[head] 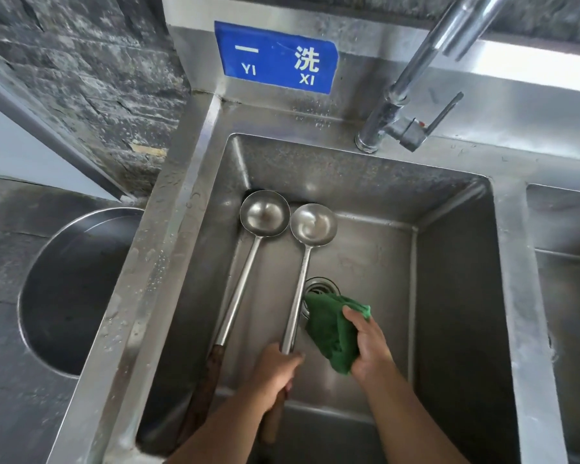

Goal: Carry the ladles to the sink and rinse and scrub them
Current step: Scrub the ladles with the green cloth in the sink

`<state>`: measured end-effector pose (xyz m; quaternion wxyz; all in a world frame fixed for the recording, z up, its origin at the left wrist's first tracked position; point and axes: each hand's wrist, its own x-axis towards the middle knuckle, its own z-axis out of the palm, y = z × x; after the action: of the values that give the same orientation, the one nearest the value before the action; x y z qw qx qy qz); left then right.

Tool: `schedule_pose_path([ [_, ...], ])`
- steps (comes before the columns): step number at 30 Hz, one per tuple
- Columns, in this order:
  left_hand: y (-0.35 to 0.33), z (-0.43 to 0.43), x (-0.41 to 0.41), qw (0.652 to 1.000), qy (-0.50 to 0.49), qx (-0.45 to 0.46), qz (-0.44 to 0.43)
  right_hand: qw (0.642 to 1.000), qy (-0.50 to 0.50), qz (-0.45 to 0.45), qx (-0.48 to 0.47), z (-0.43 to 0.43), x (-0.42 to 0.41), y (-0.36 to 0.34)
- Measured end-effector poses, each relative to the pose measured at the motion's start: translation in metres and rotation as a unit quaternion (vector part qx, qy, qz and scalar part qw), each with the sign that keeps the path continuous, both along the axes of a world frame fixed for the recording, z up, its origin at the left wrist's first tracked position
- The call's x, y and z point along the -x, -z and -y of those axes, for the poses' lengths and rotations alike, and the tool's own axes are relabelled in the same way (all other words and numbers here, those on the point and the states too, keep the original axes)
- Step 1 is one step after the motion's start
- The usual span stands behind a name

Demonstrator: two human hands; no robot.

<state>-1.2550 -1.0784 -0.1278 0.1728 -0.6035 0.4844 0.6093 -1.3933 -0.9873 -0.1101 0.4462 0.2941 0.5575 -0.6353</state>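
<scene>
Left hand (pixel 277 370) is wrapped tight round the handle of the right-side ladle (pixel 302 272), gripping where the metal shaft meets the brown wooden grip, w/ thumb along the shaft. Right hand (pixel 369 343) is clenched on a green cloth (pixel 330 329), fingers (pixel 354 314) curled over its top edge; cloth hangs bunched just beside the held shaft, can't tell if it touches.

Both ladles are inside the steel sink (pixel 456 262), roughly parallel, bowls pointing to the back wall, open sides up. Held ladle's bowl sits near the middle-back of the basin, bowl looks shiny and clean-ish. Second ladle (pixel 248 262) lies to its left, no hand on it; bowl is near the back-left corner, just beside the other bowl, and its dark wooden handle runs down toward the sink's front-left corner. Can't tell whether the two bowls touch.

Drain (pixel 322 288) is in the basin floor, partly hidden by the cloth and the shaft. Tap (pixel 416 82) stands at the back rim on the right, spout swung up out of frame; no water seen running. Blue sign (pixel 277 56) w/ white characters and "YI XI" is stuck on the splashback. Droplets on the sink's left rim. Large round metal basin (pixel 71 296) sits left of the sink, outside it. Edge of another sink compartment (pixel 566 262) shows far right.
</scene>
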Motion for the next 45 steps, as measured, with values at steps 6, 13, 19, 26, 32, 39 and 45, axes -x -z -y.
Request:
schedule_pose_path([
  [6, -0.054, -0.008, 0.003, 0.997, 0.018, -0.062, -0.033, 0.994, -0.082, 0.069, -0.014, 0.002, -0.025, -0.032],
  [13, -0.121, -0.014, -0.002, 0.981, 0.179, -0.017, -0.067, 0.980, -0.150, 0.063, 0.117, -0.013, -0.056, -0.083],
  [19, -0.171, -0.023, 0.001, 0.954, 0.271, 0.072, -0.110, 0.994, -0.071, -0.087, 0.017, -0.004, -0.060, -0.123],
  [26, -0.230, -0.004, -0.003, 0.927, 0.320, 0.081, -0.177, 0.985, 0.052, -0.161, 0.023, 0.003, 0.001, -0.176],
  [32, -0.245, 0.025, -0.031, 0.894, 0.374, 0.157, -0.190, 0.969, 0.128, -0.201, 0.057, -0.012, 0.055, -0.220],
  [39, -0.254, 0.029, -0.039, 0.891, 0.385, 0.154, -0.184, 0.965, 0.157, -0.196, 0.072, -0.010, 0.060, -0.225],
  [45, -0.262, 0.010, 0.013, 0.894, 0.359, 0.214, -0.163, 0.976, 0.068, -0.171, 0.117, 0.013, 0.022, -0.223],
])
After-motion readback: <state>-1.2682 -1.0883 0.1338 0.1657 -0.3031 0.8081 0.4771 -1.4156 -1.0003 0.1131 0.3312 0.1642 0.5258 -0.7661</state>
